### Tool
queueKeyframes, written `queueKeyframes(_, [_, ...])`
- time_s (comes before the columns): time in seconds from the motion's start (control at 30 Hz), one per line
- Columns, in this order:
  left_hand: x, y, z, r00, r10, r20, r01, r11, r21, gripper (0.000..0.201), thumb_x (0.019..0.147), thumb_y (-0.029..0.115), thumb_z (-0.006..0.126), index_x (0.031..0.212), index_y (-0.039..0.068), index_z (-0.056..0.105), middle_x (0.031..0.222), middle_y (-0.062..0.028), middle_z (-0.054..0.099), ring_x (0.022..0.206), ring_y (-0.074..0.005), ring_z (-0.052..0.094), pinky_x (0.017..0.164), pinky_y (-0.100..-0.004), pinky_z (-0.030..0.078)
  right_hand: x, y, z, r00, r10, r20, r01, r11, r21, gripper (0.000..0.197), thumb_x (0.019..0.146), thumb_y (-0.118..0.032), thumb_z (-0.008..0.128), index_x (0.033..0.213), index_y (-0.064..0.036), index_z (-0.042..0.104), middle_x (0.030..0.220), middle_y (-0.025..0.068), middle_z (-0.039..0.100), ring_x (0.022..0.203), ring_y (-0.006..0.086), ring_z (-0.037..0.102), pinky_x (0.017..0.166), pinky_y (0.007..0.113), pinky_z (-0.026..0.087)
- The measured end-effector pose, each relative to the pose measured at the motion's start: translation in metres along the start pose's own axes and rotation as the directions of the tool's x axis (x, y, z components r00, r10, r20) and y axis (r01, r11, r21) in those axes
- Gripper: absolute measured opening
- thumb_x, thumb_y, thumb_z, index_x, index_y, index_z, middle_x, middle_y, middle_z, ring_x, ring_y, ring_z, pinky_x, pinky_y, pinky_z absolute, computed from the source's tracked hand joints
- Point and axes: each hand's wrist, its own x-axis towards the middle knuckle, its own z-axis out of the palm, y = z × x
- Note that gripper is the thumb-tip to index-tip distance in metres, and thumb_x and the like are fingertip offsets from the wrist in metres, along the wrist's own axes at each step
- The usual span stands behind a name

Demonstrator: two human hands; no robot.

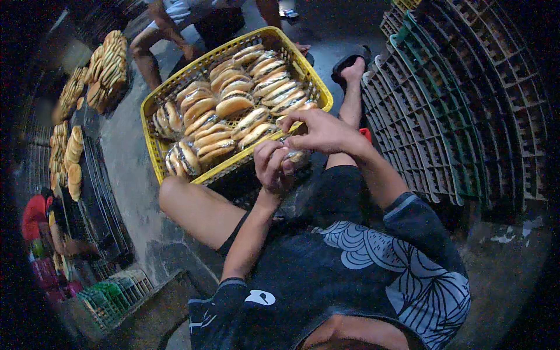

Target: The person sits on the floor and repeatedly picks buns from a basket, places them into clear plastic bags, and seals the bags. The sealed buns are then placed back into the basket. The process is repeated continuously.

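Observation:
Both my hands meet over the near right side of a yellow plastic crate [153, 153]. A bun in clear plastic [298, 156] shows partly between and behind them. My left hand [273, 167] has its fingers curled around the wrapped bun. Thumb and fingers of my right hand [324, 131] are closed in a pinch by its top, apparently on the plastic. Inside the crate lie rows of filled, sliced buns [235, 105], many in clear, shiny wrapping. My fingers hide part of the held bun.
Grey and green crates [431, 111] stand stacked at the right. Loose bread [108, 70] is piled at the far left, with longer loaves [73, 153] nearer. A person [169, 29] sits beyond the crate; another in red [38, 213] is at the left. A green crate [111, 297] sits lower left.

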Motion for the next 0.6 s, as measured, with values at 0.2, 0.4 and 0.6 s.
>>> queueKeyframes(0.2, [-0.01, -0.003, -0.004, 0.977, -0.213, 0.019, 0.214, 0.973, -0.087, 0.023, 0.092, 0.025, 0.044, 0.095, 0.004, 0.052, 0.093, -0.0169, 0.056, 0.08, -0.0303, 0.056, 0.067, -0.0383, 0.046, 0.032, 0.071, 0.043, 0.909, 0.339, 0.243, -0.305, 0.938, -0.165, 0.042, 0.071, -0.037, 0.064, 0.088, 0.0014, 0.063, 0.081, 0.0149, 0.064, 0.074, 0.0194, 0.06, 0.068, 0.033, 0.047])
queueKeyframes(0.4, [-0.027, -0.036, -0.006, 0.704, -0.71, 0.015, 0.71, 0.704, 0.003, 0.021, 0.092, 0.013, 0.04, 0.107, 0.002, 0.05, 0.09, -0.0147, 0.057, 0.083, -0.0238, 0.056, 0.076, -0.0331, 0.044, 0.045, 0.073, 0.09, 0.987, 0.16, -0.032, -0.12, 0.845, 0.521, 0.049, 0.085, -0.036, 0.057, 0.117, 0.0, 0.048, 0.098, 0.0078, 0.061, 0.089, 0.0117, 0.056, 0.077, 0.025, 0.044])
queueKeyframes(0.6, [0.041, -0.144, 0.008, 0.906, -0.396, -0.151, 0.414, 0.902, 0.124, 0.022, 0.085, 0.001, 0.044, 0.107, 0.003, 0.049, 0.092, -0.0112, 0.055, 0.09, -0.0245, 0.051, 0.084, -0.0331, 0.04, 0.021, 0.107, 0.097, 0.885, 0.413, -0.213, -0.134, 0.666, 0.734, 0.054, 0.081, -0.021, 0.064, 0.123, 0.0032, 0.041, 0.105, 0.0126, 0.06, 0.096, 0.0187, 0.058, 0.082, 0.028, 0.046])
